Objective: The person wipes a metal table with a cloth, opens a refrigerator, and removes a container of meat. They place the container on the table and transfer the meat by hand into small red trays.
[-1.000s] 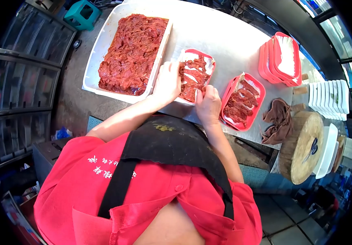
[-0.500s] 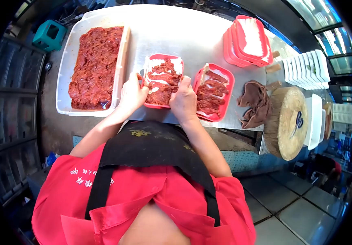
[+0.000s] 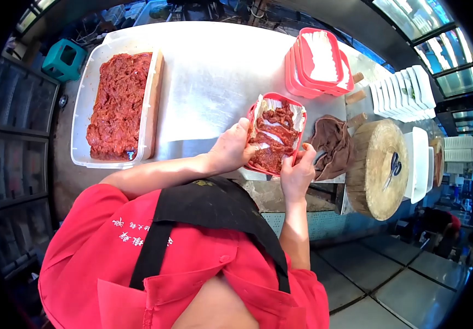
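The left hand [image 3: 230, 149] curls its fingers over the left rim of a red tray [image 3: 280, 95] of meat strips, and the right hand [image 3: 298, 172] pinches the tray's near corner. The tray is at the desk's [image 3: 214, 82] near edge, just beside a brown cloth [image 3: 332, 145].

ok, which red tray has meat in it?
The red tray gripped by the left hand and right hand; the stacked trays hold only white paper.
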